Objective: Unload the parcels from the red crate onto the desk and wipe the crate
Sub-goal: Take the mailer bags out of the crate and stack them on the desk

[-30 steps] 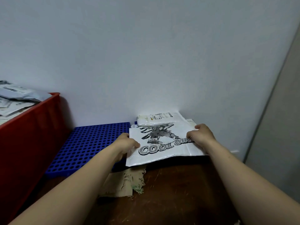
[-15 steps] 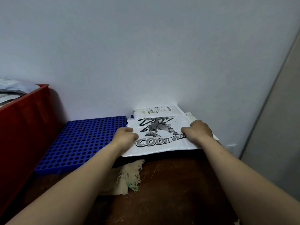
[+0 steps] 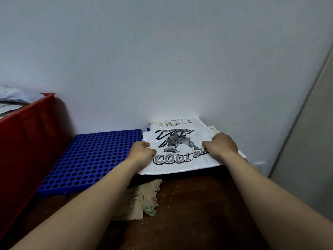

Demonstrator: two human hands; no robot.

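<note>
A white parcel bag printed "COOL GIRL" (image 3: pixel 180 154) lies at the back right of the brown desk (image 3: pixel 198 213), on top of another white parcel (image 3: pixel 178 122) with a label. My left hand (image 3: pixel 142 154) grips the bag's left edge, thumb on top. My right hand (image 3: pixel 220 147) grips its right side with curled fingers. The red crate (image 3: pixel 27 138) stands at the left, with grey parcels (image 3: pixel 16 96) showing above its rim.
A blue perforated plastic panel (image 3: pixel 93 159) lies flat between the crate and the parcels. A frayed beige cloth (image 3: pixel 142 201) lies on the desk under my left forearm. A white wall runs behind; the desk's right edge drops off beside a grey surface.
Both hands have pushed the printed bag a little farther back over the labelled parcel and lower onto the stack. The view shifted, so less of the crate shows.
</note>
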